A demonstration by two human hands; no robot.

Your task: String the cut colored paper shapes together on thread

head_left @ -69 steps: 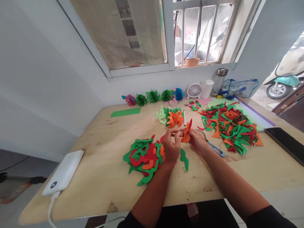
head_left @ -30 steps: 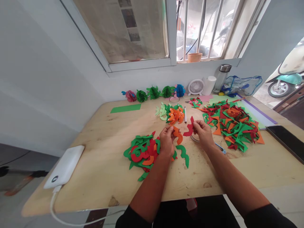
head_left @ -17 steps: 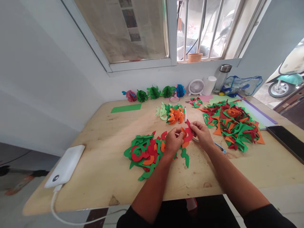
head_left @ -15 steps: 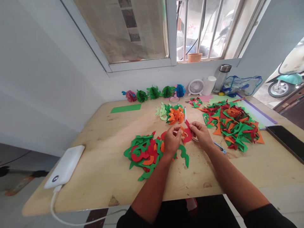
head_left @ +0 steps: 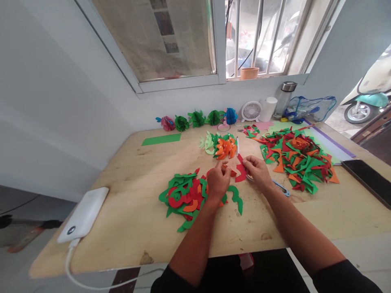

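Drawn back a little toward the left since the frame before, the orange piece (head_left: pixel 231 172) now sits just beside the red piece (head_left: pixel 240 173) instead of overlapping it. In the head view, both pieces are on the near side of the pen (head_left: pixel 238 146), which lies on the desk (head_left: pixel 128 219). The left hand (head_left: pixel 218 182) pinches the orange piece between closed fingers; the right hand (head_left: pixel 257 172) grips the red piece between thumb and fingertips.

Left of the pen and closer to the person is the cut-out pile (head_left: pixel 182 198) in green, red and orange, partly behind the left forearm. A wavy green piece (head_left: pixel 237 199) lies nearer the person than the pen. Dotted orange shapes (head_left: pixel 225 147) lie just left of the pen, and the green strip (head_left: pixel 161 139) well apart, farther left. Right of the pen are the scrap pile (head_left: pixel 301 158), the blue cutter (head_left: pixel 281 188) beside the right forearm, and the phone (head_left: pixel 368 179). Beyond the pen, the white fan (head_left: pixel 251 110) stands near the wall.
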